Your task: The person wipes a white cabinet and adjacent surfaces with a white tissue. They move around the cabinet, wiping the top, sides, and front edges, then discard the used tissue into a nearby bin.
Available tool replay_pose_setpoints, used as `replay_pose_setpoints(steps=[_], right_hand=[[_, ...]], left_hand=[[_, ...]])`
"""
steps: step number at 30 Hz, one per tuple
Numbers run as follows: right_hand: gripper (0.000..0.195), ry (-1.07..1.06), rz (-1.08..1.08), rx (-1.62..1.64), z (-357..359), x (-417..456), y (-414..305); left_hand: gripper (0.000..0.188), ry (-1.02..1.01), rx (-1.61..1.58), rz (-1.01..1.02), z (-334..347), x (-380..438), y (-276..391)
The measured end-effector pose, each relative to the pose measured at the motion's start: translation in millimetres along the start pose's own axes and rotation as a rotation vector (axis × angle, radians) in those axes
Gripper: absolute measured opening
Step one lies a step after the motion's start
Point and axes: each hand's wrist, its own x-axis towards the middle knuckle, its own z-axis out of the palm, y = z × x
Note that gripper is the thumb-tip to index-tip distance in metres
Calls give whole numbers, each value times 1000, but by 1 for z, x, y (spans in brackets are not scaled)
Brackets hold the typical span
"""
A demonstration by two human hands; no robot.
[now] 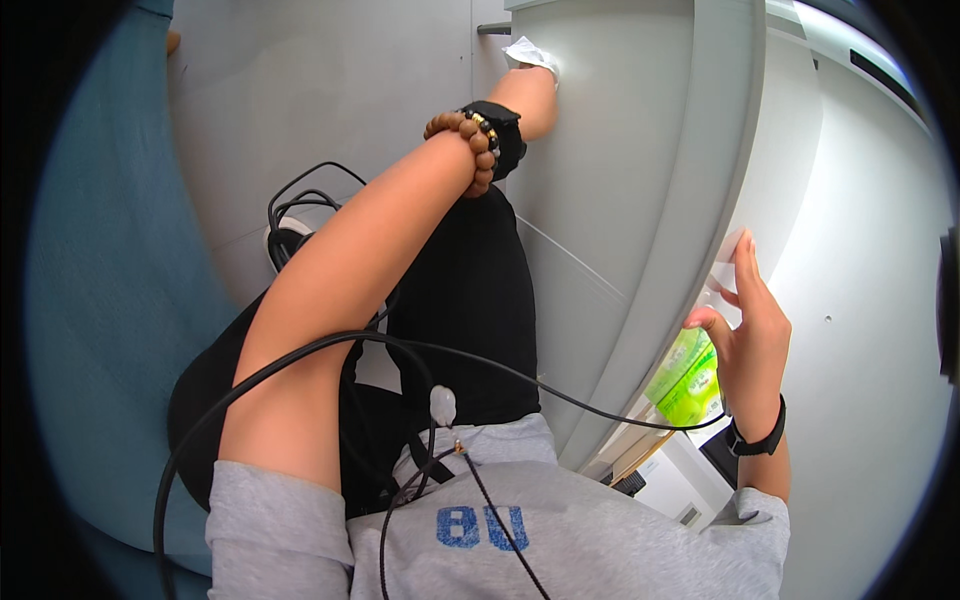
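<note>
My left arm reaches up and away along the pale cabinet panel point(600, 135). At its end my left hand point(529, 101), partly hidden by its own bent wrist, is closed around a crumpled white tissue point(531, 52). The tissue lies against the panel's far lower part. My right hand point(754, 322) is raised by the pale ledge point(720, 195) at the right, thumb and fingers apart. Its fingertips are at the ledge, though whether they press on it I cannot tell. Beside the thumb is a green plastic package point(690, 375), partly covered by the hand.
A black cable point(480, 349) crosses before my body to the right wrist, with more loops point(300, 199) near a shoe point(289, 232). Blue upholstered-looking furniture point(112, 300) stands left. Grey floor point(322, 90) lies ahead. A white box-like object point(675, 480) is by my right arm.
</note>
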Motion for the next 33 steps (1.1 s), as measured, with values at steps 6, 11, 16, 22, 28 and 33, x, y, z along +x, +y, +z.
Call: replay_pose_setpoints(steps=[6, 11, 16, 22, 28, 33], right_hand=[[88, 49, -42, 3, 1, 4, -1], [88, 45, -3, 80, 5, 3, 2], [88, -5, -33, 27, -1, 5, -2], [84, -70, -24, 39, 1, -1, -3], [82, -28, 51, 103, 6, -6, -4], [80, 11, 74, 137, 14, -6, -7]], left_hand=[[6, -131, 180, 73, 10, -2, 8], [13, -254, 161, 73, -27, -47, 80], [26, -325, 189, 56, -54, -60, 97], [34, -257, -139, 38, -49, -102, 111], [33, -54, -286, 69, 16, -154, 109], [45, -3, -380, 25, 88, -198, 92]])
